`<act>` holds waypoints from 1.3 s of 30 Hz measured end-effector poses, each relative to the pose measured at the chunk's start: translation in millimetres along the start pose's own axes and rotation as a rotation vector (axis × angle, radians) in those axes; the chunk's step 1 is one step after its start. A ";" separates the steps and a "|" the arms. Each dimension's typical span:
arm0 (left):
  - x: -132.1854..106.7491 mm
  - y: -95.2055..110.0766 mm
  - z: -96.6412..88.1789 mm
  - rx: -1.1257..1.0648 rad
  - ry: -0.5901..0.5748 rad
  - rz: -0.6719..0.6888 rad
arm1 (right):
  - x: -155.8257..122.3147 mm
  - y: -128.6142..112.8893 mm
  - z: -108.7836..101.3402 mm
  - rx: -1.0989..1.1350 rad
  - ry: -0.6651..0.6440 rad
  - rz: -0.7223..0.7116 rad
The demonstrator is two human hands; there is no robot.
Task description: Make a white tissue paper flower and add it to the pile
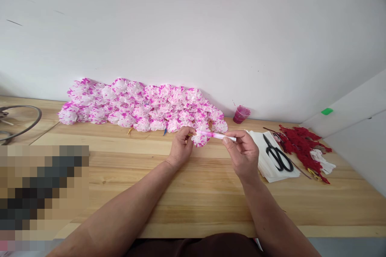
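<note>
My left hand (pixel 181 146) is closed on a pink-and-white paper flower (pixel 201 139), held just above the wooden table (pixel 193 192). My right hand (pixel 243 154) pinches a thin white and pink stick-like piece (pixel 221 136) that runs into the flower from the right. Both hands are at the table's middle, close in front of a long heap of similar pink-and-white paper flowers (pixel 138 106) lying along the wall.
A small pink cup (pixel 241 114) stands by the wall. Black scissors (pixel 279 156) lie on a stack of white paper (pixel 271 168) at the right, next to red frilly material (pixel 301 144). A wire ring (pixel 21 122) lies far left. A blurred patch covers the lower left.
</note>
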State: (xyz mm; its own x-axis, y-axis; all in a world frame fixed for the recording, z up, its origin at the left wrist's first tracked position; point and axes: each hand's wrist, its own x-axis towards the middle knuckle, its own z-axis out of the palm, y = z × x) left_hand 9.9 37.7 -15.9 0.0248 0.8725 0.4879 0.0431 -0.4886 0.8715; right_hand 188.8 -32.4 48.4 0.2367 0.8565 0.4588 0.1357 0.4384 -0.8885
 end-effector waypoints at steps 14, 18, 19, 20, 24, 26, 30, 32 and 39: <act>1.5 2.1 2.2 -0.196 -0.015 -0.081 | 1.1 -1.0 0.8 -0.048 0.135 -0.036; 1.5 1.2 2.3 -0.206 -0.010 -0.080 | -3.7 -1.4 3.1 -0.107 0.111 -0.110; 1.6 1.4 2.3 -0.209 -0.009 -0.081 | -4.3 -1.0 3.2 -0.122 0.100 -0.119; 1.6 1.5 2.3 -0.211 -0.008 -0.083 | -4.7 -0.7 3.1 -0.135 0.094 -0.126; 2.3 2.0 2.1 -0.222 -0.006 -0.106 | -3.3 -1.6 1.4 -0.111 0.150 -0.116; 2.7 1.7 2.0 -0.258 -0.006 -0.117 | -1.1 -1.6 -0.1 -0.075 0.187 -0.071; 3.0 0.9 2.5 -0.357 -0.005 -0.150 | 4.4 4.1 -2.8 0.007 0.204 -0.003; 3.0 1.0 2.9 -0.382 0.001 -0.168 | 6.7 8.3 -3.5 0.064 0.201 0.009; 2.7 2.6 4.4 -0.438 0.022 -0.234 | 7.2 12.7 -2.6 0.181 0.144 0.046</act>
State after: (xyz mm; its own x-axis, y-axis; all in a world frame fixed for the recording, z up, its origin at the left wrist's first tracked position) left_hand 14.5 38.8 -12.5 0.0435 0.9608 0.2740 -0.3790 -0.2379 0.8943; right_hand 194.7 -21.4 40.4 0.3748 0.8348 0.4032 -0.0500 0.4525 -0.8904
